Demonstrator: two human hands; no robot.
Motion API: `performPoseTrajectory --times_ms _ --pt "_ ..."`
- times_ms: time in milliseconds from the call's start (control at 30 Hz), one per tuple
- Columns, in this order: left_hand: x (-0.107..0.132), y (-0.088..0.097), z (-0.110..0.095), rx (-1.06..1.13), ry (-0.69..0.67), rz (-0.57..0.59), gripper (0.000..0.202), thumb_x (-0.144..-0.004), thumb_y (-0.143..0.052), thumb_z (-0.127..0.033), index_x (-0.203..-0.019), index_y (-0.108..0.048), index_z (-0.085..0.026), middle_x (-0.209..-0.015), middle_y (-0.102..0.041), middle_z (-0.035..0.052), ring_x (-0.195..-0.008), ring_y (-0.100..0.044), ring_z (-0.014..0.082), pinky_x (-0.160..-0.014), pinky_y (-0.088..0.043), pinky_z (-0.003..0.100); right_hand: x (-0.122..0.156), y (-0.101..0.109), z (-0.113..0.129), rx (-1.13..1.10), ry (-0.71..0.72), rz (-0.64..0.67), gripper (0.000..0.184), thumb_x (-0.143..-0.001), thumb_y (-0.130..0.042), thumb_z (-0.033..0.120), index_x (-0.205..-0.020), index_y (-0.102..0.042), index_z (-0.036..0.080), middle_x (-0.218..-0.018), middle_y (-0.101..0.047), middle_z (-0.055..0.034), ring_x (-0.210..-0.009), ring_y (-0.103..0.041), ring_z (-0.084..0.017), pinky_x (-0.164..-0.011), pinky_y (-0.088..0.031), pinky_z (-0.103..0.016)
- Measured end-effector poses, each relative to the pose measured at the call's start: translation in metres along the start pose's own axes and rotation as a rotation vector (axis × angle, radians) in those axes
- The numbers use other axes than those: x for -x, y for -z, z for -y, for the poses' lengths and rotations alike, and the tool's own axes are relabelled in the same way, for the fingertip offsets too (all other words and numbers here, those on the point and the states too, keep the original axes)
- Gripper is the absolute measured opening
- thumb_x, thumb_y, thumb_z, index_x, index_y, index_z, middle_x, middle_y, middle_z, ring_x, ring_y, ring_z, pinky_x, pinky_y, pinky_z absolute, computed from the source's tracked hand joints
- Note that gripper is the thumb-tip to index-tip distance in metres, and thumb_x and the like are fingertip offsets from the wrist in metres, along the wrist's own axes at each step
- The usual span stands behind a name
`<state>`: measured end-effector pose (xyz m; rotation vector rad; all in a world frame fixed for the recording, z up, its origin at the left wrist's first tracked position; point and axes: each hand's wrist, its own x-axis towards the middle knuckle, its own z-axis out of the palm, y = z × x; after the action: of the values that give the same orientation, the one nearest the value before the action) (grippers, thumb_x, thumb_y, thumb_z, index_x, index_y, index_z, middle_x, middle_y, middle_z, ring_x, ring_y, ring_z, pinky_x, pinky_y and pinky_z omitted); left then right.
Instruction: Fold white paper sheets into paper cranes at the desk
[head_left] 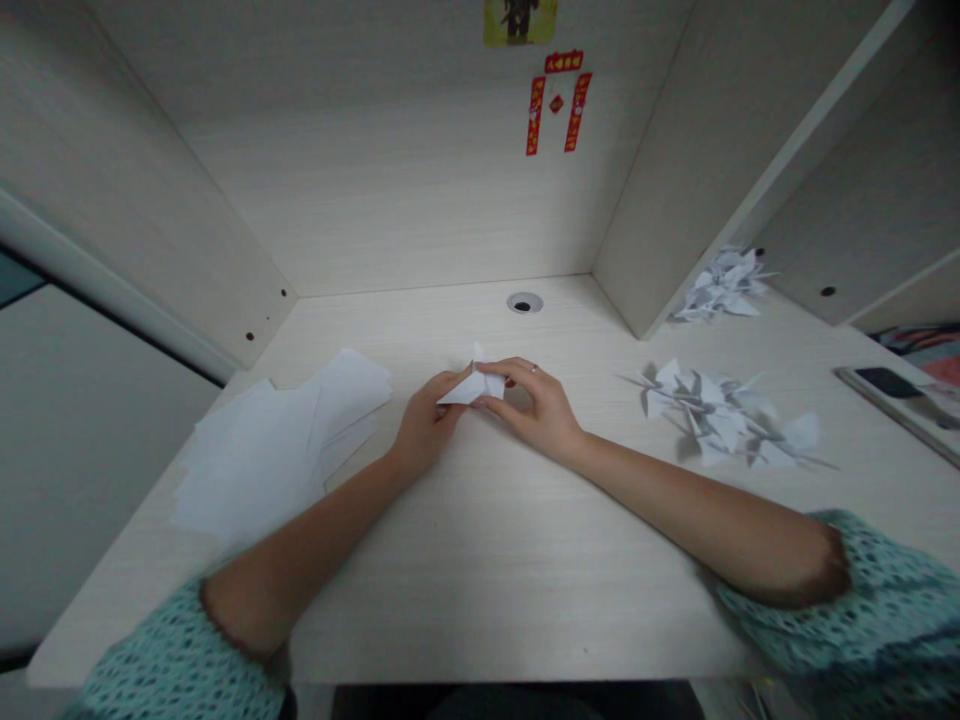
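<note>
Between my two hands is a small folded piece of white paper [466, 388], with pointed corners and one tip standing up at the back. My left hand [429, 418] grips its left side, fingers partly hidden behind and under the paper. On the other side, my right hand [538, 402] pinches the right part between thumb and fingers; a ring shows on one finger. Both hands are just above or on the desk, near its middle. To the left of my left hand lies a spread stack of white paper sheets [262, 450].
Several folded paper cranes [712, 405] lie in a heap on the right, with another pile of cranes [726, 285] beside the upright panel [697, 170]. A phone [889, 382] rests on a flat device at the far right. A round cable hole [525, 302] is set near the back wall.
</note>
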<state>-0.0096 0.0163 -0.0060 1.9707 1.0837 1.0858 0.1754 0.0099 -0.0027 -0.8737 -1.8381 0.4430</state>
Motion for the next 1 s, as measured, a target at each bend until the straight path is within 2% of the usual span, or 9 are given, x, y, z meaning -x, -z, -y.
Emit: performPoseTrajectory --times_ms 200,367,533,633,733,833,1000 --pt "0.000 0.001 -0.003 -0.046 -0.132 0.018 0.054 -0.084 -0.051 -0.016 -0.137 -0.046 -0.027 -0.111 -0.062 0.0064 -0.098 -0.058 0.0179 -0.085 -0.047 0.032 0.001 0.000 0.000 -0.008 -0.030 0.002 0.032 -0.084 -0.063 0.031 -0.115 -0.063 0.025 -0.098 -0.068 -0.0053 -0.081 -0.061 -0.017 -0.076 -0.050 -0.032" --pt "0.001 -0.002 -0.009 -0.077 -0.069 -0.003 0.058 -0.083 -0.061 -0.026 -0.138 -0.043 -0.028 -0.107 -0.059 0.0060 -0.087 -0.059 0.0138 -0.070 -0.050 0.025 0.002 -0.002 -0.003 -0.021 -0.086 -0.027 0.028 -0.084 -0.062 0.025 -0.112 -0.064 0.024 -0.090 -0.069 -0.0034 -0.072 -0.060 -0.015 -0.071 -0.050 -0.030" --pt "0.002 -0.001 -0.010 -0.011 -0.062 -0.056 0.064 -0.077 -0.070 -0.031 -0.135 -0.045 -0.032 -0.120 -0.055 0.0074 -0.091 -0.064 0.0144 -0.073 -0.055 0.027 0.002 -0.003 -0.003 -0.039 -0.127 -0.042 0.025 -0.083 -0.062 0.026 -0.108 -0.066 0.025 -0.088 -0.069 -0.0029 -0.069 -0.059 -0.014 -0.068 -0.050 -0.029" --pt "0.003 0.001 -0.013 -0.031 -0.149 -0.167 0.054 -0.076 -0.071 -0.030 -0.127 -0.054 -0.030 -0.123 -0.055 0.0080 -0.101 -0.062 0.0175 -0.076 -0.056 0.029 0.002 -0.003 -0.002 -0.048 -0.123 -0.049 0.025 -0.083 -0.062 0.026 -0.107 -0.066 0.024 -0.087 -0.069 -0.0032 -0.069 -0.059 -0.014 -0.068 -0.049 -0.029" --pt "0.003 0.002 -0.017 -0.106 -0.257 -0.252 0.034 -0.076 -0.072 -0.027 -0.109 -0.067 -0.027 -0.112 -0.062 0.0063 -0.103 -0.060 0.0178 -0.081 -0.055 0.031 0.001 -0.003 -0.001 -0.080 -0.100 -0.041 0.024 -0.083 -0.061 0.024 -0.106 -0.066 0.024 -0.089 -0.068 -0.0035 -0.070 -0.058 -0.014 -0.068 -0.049 -0.029" --pt "0.003 0.003 -0.017 -0.156 -0.308 -0.242 0.017 -0.079 -0.069 -0.025 -0.096 -0.072 -0.025 -0.100 -0.067 0.0049 -0.094 -0.063 0.0158 -0.086 -0.053 0.033 0.000 -0.003 -0.001 -0.089 -0.107 -0.043 0.021 -0.083 -0.060 0.024 -0.102 -0.067 0.023 -0.085 -0.067 -0.0030 -0.069 -0.057 -0.014 -0.067 -0.048 -0.028" --pt "0.004 0.003 -0.015 -0.130 -0.304 -0.236 0.015 -0.080 -0.067 -0.023 -0.094 -0.073 -0.026 -0.097 -0.069 0.0043 -0.090 -0.064 0.0148 -0.082 -0.053 0.031 0.001 -0.004 -0.003 -0.089 -0.143 -0.052 0.019 -0.081 -0.060 0.022 -0.099 -0.067 0.022 -0.081 -0.065 -0.0016 -0.067 -0.057 -0.013 -0.066 -0.047 -0.028"
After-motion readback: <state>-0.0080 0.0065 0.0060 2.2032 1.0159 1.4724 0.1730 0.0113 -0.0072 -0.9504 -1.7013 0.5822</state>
